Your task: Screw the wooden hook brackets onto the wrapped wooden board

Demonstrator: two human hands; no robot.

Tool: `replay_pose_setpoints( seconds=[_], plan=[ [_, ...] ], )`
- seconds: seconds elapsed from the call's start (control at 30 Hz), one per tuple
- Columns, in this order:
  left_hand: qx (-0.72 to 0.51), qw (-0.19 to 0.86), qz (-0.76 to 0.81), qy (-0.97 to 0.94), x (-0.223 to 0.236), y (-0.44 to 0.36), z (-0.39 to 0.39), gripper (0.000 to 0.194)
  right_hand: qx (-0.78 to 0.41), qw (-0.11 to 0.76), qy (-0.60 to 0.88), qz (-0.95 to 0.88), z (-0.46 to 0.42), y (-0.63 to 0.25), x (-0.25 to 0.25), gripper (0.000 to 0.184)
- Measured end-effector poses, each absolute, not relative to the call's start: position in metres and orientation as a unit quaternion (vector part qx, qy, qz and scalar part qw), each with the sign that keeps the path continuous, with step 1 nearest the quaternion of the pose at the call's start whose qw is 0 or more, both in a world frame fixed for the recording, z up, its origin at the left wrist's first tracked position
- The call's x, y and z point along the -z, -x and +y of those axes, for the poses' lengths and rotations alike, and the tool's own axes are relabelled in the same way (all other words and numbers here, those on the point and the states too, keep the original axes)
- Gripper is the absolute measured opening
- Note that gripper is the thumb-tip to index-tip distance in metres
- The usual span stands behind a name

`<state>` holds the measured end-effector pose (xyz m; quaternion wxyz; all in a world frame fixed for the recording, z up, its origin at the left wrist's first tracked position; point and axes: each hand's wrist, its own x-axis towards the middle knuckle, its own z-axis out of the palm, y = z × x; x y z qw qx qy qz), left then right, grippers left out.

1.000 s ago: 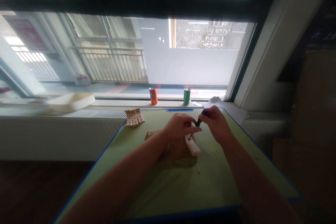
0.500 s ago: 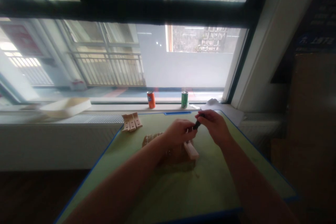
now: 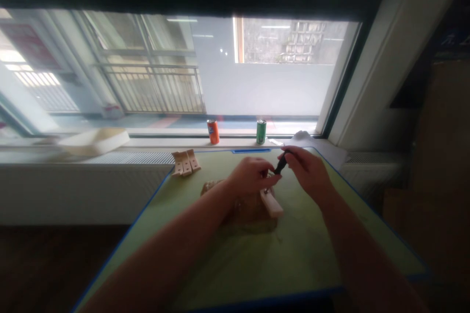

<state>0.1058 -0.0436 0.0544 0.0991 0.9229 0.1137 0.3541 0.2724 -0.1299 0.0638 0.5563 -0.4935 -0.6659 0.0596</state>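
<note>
My right hand (image 3: 306,168), fingers closed, grips a slim black screwdriver-like tool (image 3: 282,162) that slants down to the left. At the tool's lower end, the fingers of my left hand (image 3: 251,174) pinch together around it; the tip itself is hidden. Below my left fingers a pale wooden block (image 3: 271,204) lies tilted across the right side of a brown wooden piece (image 3: 253,208). A small shiny metal part (image 3: 267,191) shows at the block's upper end. My left forearm covers much of the brown piece.
Several light wooden pieces with holes (image 3: 186,163) lie at the far left of the green, blue-edged table (image 3: 301,259). On the sill behind stand an orange can (image 3: 213,132), a green can (image 3: 261,132) and a pale tray (image 3: 97,141). Crumpled white material (image 3: 323,145) lies at the back right.
The view has tilted slightly downward. My right hand has shifted a little to the right, and more of the black tool shows between the hands. My left hand remains over the wood.
</note>
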Motion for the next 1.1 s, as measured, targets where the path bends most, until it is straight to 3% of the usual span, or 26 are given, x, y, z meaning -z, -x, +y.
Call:
replay_pose_setpoints(
  seconds=[0.1, 0.23, 0.37, 0.5, 0.67, 0.8, 0.97, 1.1],
  plan=[
    [-0.380, 0.117, 0.110, -0.911, -0.056, -0.106, -0.045, 0.034, -0.089, 0.605, 0.494, -0.618, -0.127, -0.267, -0.063, 0.017],
    [-0.357, 0.115, 0.088, -0.923, -0.060, -0.108, -0.050, 0.027, -0.066, 0.646, 0.499, -0.574, -0.124, -0.257, -0.059, 0.025],
    [-0.318, 0.134, 0.066, -0.936, -0.063, -0.108, -0.051, 0.023, -0.065, 0.657, 0.482, -0.576, -0.129, -0.252, -0.061, 0.016],
    [-0.289, 0.146, 0.060, -0.944, -0.062, -0.106, -0.048, 0.025, -0.073, 0.638, 0.472, -0.603, -0.136, -0.250, -0.065, 0.022],
    [-0.299, 0.114, 0.100, -0.942, -0.058, -0.106, -0.045, 0.033, -0.019, 0.664, 0.483, -0.570, -0.131, -0.243, -0.056, 0.013],
    [-0.279, 0.074, 0.102, -0.952, -0.057, -0.108, -0.047, 0.035, -0.044, 0.708, 0.442, -0.549, -0.124, -0.239, -0.046, 0.019],
    [-0.241, 0.065, 0.113, -0.962, -0.062, -0.106, -0.056, 0.031, -0.068, 0.683, 0.436, -0.581, -0.128, -0.240, -0.048, 0.016],
    [-0.225, 0.098, 0.126, -0.961, -0.066, -0.105, -0.058, 0.030, -0.052, 0.636, 0.444, -0.629, -0.130, -0.246, -0.054, 0.024]
  ],
)
